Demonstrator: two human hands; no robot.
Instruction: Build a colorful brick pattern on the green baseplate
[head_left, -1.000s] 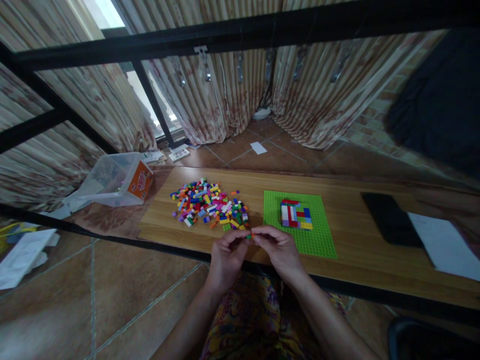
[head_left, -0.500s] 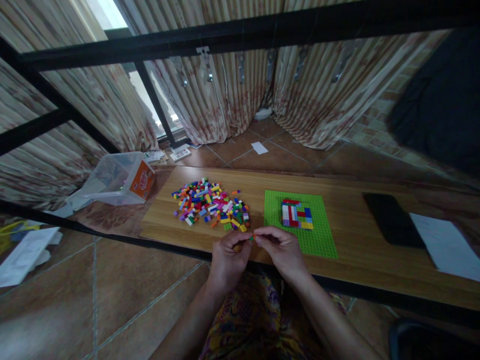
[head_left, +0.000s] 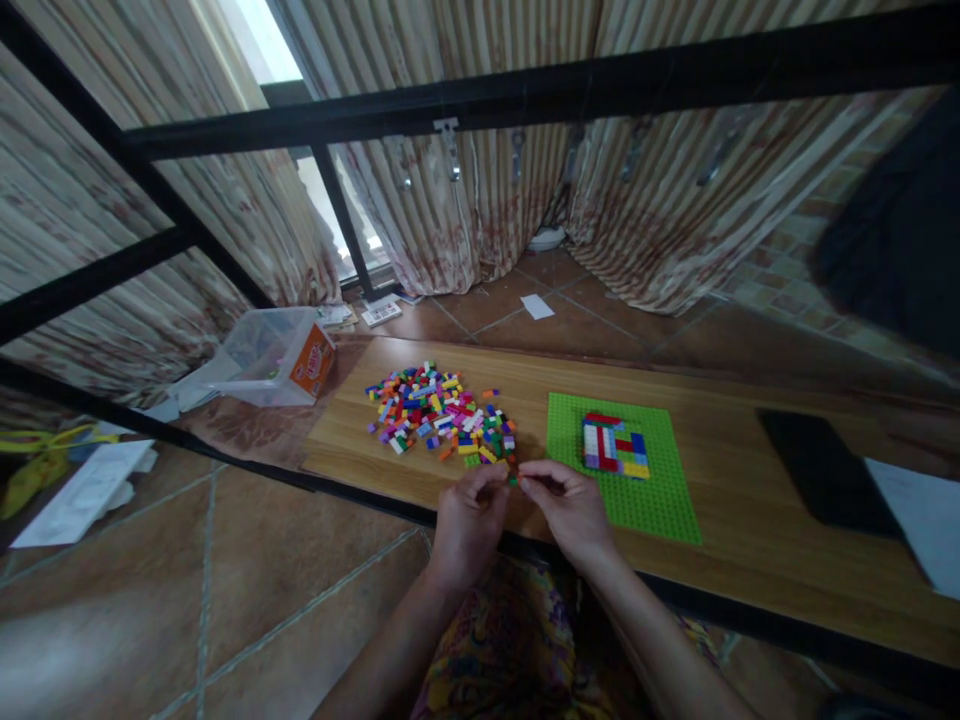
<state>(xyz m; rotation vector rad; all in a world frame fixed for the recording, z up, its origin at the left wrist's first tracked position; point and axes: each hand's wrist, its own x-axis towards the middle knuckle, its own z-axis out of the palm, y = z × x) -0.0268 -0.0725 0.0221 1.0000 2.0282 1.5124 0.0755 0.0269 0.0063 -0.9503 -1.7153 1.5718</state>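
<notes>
At the table's front edge my left hand (head_left: 471,520) is closed, its thumb and finger pinching a small green toy brick (head_left: 514,481). Close beside it my right hand (head_left: 576,512) pinches a small orange-red brick (head_left: 521,479); whether the two bricks touch I cannot make out. A heap of loose coloured bricks (head_left: 442,412) lies just beyond my left hand. Past my right hand is a green baseplate (head_left: 667,505), bearing a low build of red, white, blue and yellow bricks (head_left: 611,445).
All this lies on a long wooden table (head_left: 420,480). Off its left end stands a clear plastic bin (head_left: 259,375) with an orange label. A dark flat panel (head_left: 817,465) and a white sheet (head_left: 915,510) lie at the right. A black metal bar (head_left: 480,105) crosses above.
The view has shifted, so the table and its things appear slightly farther right and lower. My hands keep their pinch, with fingertips slightly farther apart.
</notes>
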